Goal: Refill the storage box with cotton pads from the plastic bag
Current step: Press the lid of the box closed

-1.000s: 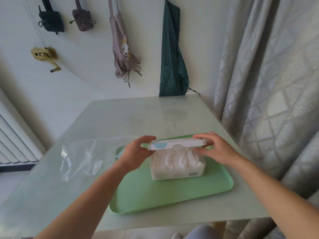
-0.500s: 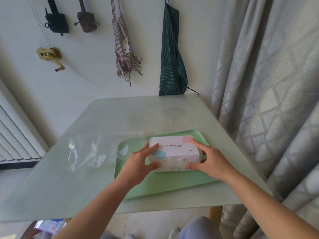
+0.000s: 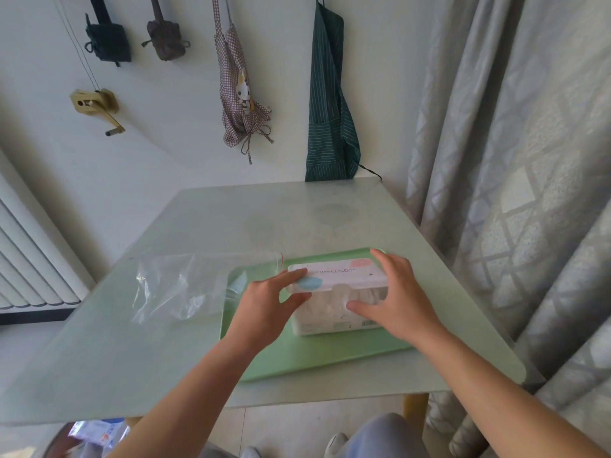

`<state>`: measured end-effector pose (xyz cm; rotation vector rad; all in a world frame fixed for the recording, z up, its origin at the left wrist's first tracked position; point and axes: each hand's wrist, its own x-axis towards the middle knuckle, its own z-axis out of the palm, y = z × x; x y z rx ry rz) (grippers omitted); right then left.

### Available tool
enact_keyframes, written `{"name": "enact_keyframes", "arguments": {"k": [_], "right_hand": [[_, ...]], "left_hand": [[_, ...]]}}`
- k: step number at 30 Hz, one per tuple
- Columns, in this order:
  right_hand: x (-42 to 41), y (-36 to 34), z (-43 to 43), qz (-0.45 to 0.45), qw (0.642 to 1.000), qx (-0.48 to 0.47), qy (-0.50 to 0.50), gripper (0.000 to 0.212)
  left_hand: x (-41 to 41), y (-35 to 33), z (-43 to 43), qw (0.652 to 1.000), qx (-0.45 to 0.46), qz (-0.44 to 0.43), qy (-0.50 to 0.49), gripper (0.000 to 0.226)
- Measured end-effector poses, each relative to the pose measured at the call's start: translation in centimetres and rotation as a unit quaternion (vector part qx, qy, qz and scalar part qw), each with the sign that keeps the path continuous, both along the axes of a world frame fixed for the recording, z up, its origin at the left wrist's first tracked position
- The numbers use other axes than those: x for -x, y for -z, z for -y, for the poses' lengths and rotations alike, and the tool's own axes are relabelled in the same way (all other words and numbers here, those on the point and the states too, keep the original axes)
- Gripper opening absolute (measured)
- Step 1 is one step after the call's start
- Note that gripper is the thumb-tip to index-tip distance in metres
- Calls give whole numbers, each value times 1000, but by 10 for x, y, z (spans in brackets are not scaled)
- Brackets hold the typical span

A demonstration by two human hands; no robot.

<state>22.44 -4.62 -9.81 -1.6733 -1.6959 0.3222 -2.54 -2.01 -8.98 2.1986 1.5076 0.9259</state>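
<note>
The storage box [image 3: 334, 312] stands on a green tray [image 3: 317, 355], its clear walls showing white cotton pads packed inside. Its white lid [image 3: 337, 276], printed with a blue and a pink spot, lies flat on top. My left hand [image 3: 267, 309] grips the box's left end, fingers on the lid's corner and thumb against the front. My right hand [image 3: 393, 299] grips the right end, fingers over the lid's far edge and thumb on the front wall. A clear plastic bag [image 3: 185, 285] lies flat and crumpled to the left, its mouth overlapping the tray's edge.
The pale table [image 3: 297, 219] ends close in front of me and at the right, where a grey curtain [image 3: 515, 160] hangs. Aprons and small bags hang on the wall behind. A radiator [image 3: 29, 266] stands at the left.
The lid, held raised over the pads a second ago, now lies down on the box. Both hands stay at the box's ends. The camera has shifted slightly.
</note>
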Motion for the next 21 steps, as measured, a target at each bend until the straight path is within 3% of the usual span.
{"name": "enact_keyframes", "arguments": {"k": [6, 8, 16, 19, 21], "right_hand": [[14, -20, -3, 137, 984, 46, 103, 133], [20, -19, -4, 131, 982, 54, 125, 135], [28, -20, -4, 84, 983, 99, 130, 91], [27, -24, -4, 78, 983, 109, 126, 86], [26, -25, -6, 88, 982, 113, 123, 85]], "left_hand": [[0, -5, -6, 998, 47, 37, 3, 38], [-3, -6, -4, 998, 47, 31, 17, 39], [-11, 11, 2, 999, 34, 29, -10, 49], [-18, 10, -3, 991, 87, 96, -34, 81], [-20, 9, -12, 986, 131, 95, -38, 103]]}}
